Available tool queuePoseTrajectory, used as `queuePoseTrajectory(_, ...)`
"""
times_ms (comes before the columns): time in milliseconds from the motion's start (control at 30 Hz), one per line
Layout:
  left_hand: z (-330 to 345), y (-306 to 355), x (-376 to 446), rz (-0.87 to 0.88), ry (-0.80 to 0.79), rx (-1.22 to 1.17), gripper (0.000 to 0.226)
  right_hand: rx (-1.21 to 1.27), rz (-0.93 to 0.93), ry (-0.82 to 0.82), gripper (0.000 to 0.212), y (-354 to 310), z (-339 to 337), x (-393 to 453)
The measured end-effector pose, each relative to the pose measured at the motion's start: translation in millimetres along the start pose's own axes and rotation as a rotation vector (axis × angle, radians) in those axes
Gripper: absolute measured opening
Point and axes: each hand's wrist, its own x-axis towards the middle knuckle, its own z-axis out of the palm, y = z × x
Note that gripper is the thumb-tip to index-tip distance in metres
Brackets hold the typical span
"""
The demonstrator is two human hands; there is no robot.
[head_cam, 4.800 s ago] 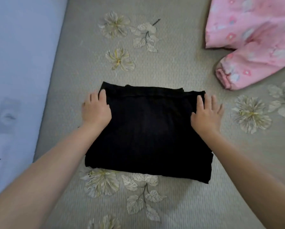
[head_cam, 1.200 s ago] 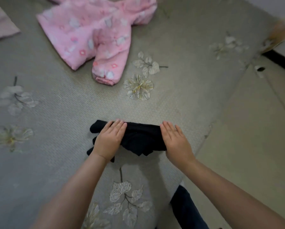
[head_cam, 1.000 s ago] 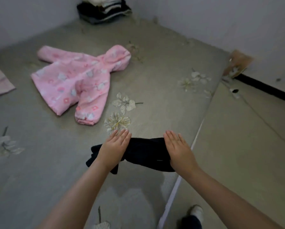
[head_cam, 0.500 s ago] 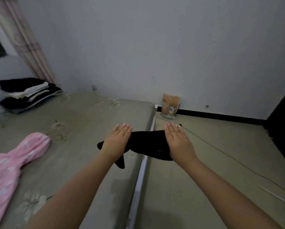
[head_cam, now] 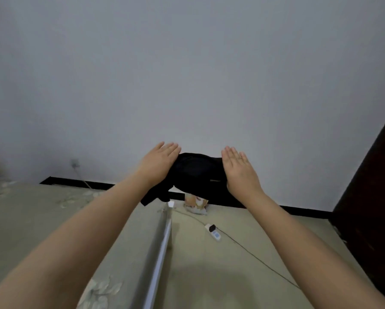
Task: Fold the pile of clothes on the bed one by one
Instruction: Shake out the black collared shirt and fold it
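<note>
1. Hands raised in front of a pale wall: the left hand point(head_cam: 158, 162) and the right hand point(head_cam: 239, 169) carry a folded black garment point(head_cam: 198, 175) between them, clear of the bed.
2. The left fingers point(head_cam: 170, 148) are straight and close together, laid flat against the left end of the garment; the thumb is out of sight, so whether it hooks under the cloth cannot be told.
3. The right fingers point(head_cam: 233, 153) are likewise extended and flat, pressing the right end of the garment; the thumb here too is hidden beneath the palm.
4. The garment spans the gap between the two sets of fingers, its top edge just below the fingertips, its bulk sagging down past both wrists.
5. A loose dark corner of the cloth hangs under the left wrist, lower than the rest.
6. Below the left forearm lies the bed point(head_cam: 31, 219), covered in a greyish sheet with a faint flower print, and its edge runs down the frame between the two forearms.
7. Directly beneath the garment, on the floor point(head_cam: 231, 275) against the black skirting, stands what seems to be a small orange and white bag point(head_cam: 197, 202), though it is blurred.
8. Below the right wrist a white power strip point(head_cam: 212, 231) lies on the floor, with a thin dark cable running from it under the right forearm.
9. Beyond the right fingers, at the frame's edge, stands a dark brown door or cabinet side point(head_cam: 374, 186)
</note>
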Motion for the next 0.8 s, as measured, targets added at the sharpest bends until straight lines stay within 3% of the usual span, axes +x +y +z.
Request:
queuePoseTrajectory(133, 18, -29, 115, 0.04, 0.072, 0.005, 0.055, -0.015, 0.036, 0.051, 0.063, 57, 30, 86)
queuePoseTrajectory(300, 74, -47, 239, 0.07, 0.095, 0.042, 0.053, -0.063, 0.037, -0.001, 0.062, 129, 92, 181)
queuePoseTrajectory(400, 122, -66, 300, 0.047, 0.066, 0.084, 0.053, -0.082, -0.07, 0.115, 0.064, 164, 149, 242)
queuePoseTrajectory(633, 194, -153, 430, -0.121, 0.052, 0.128, 0.051, -0.021, -0.289, 0.058, 0.06, 206, 257, 428)
queuePoseTrajectory(800, 223, -239, 465, -0.262, 0.075, 0.25, 0.054, 0.09, -0.452, 0.284, 0.062, 171, 317, 557)
